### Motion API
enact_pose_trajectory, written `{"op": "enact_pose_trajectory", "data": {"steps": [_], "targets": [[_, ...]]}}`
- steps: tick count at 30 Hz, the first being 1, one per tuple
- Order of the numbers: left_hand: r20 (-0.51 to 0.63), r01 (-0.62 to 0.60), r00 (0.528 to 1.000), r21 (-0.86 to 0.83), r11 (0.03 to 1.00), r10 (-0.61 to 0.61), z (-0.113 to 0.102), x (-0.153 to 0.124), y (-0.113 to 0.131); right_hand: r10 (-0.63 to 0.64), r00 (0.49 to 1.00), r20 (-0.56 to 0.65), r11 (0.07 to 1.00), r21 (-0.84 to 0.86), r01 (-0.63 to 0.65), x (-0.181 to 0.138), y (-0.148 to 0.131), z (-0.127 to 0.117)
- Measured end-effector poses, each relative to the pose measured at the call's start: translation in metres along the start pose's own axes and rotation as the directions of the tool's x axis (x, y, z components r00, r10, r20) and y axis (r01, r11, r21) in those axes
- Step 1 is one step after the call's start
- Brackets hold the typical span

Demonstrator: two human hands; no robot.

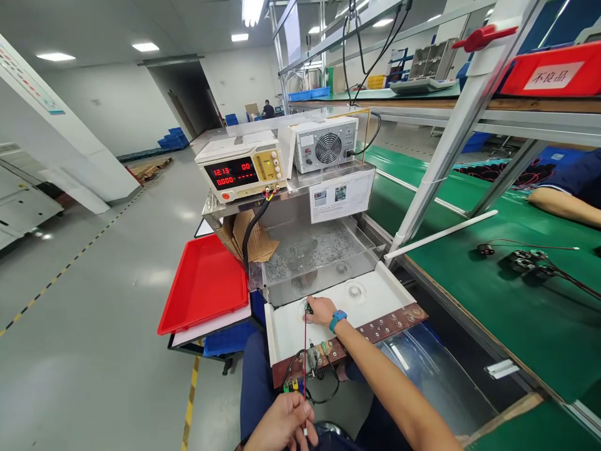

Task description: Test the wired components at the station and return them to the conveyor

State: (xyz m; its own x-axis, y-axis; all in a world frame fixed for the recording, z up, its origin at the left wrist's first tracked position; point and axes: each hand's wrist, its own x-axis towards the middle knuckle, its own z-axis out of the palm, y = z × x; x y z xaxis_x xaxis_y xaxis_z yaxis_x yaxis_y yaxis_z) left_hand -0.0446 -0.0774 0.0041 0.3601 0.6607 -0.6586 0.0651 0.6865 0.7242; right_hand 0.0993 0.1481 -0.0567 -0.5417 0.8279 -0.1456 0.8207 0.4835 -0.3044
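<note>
My right hand (322,311), with a blue-green band at its wrist, is closed around a small dark and green wired part (308,308). It holds the part low over the white tray (287,338), at the left circular fitting; the fingers hide most of it. From the part a taut red wire (305,351) runs down towards me. My left hand (282,421) pinches the wire's lower end, where a small white connector (305,431) shows below the fingers. Between my hands, a brown strip with metal studs (385,326) edges the tray, with black cables and clips (312,362) on it.
A power supply (239,169) with red digits and a grey fan unit (326,147) stand on the metal shelf. At left is a red tray (206,285). Similar wired parts (528,262) lie on the green bench (493,294), near another person's arm (563,203). A slanted post (441,150) rises at right.
</note>
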Motion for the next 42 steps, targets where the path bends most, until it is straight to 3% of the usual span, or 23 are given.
{"op": "enact_pose_trajectory", "data": {"steps": [7, 10, 17, 27, 42], "targets": [[-0.003, -0.188, 0.982, -0.057, 0.981, 0.188, 0.008, 0.001, 0.047, 0.014, 1.0, 0.003, 1.0, -0.028, -0.014, 0.002, 0.001, 0.005], [-0.083, -0.264, 0.963, -0.075, 0.962, 0.258, 0.005, 0.007, 0.061, 0.024, 1.0, 0.005, 1.0, -0.013, -0.024, 0.003, 0.002, 0.007], [-0.342, -0.326, 0.887, 0.009, 0.945, 0.309, -0.006, 0.051, 0.071, 0.066, 0.997, 0.037, 0.997, 0.031, -0.067, 0.005, 0.003, 0.006], [-0.395, -0.48, 0.741, 0.255, 0.839, 0.543, -0.002, 0.105, 0.073, 0.065, 0.997, 0.029, 0.997, 0.05, -0.067, 0.004, 0.004, 0.008], [-0.262, -0.464, 0.782, 0.361, 0.809, 0.565, 0.003, 0.11, 0.062, 0.066, 0.997, 0.045, 0.997, 0.041, -0.068, 0.002, 0.002, 0.003]]}}
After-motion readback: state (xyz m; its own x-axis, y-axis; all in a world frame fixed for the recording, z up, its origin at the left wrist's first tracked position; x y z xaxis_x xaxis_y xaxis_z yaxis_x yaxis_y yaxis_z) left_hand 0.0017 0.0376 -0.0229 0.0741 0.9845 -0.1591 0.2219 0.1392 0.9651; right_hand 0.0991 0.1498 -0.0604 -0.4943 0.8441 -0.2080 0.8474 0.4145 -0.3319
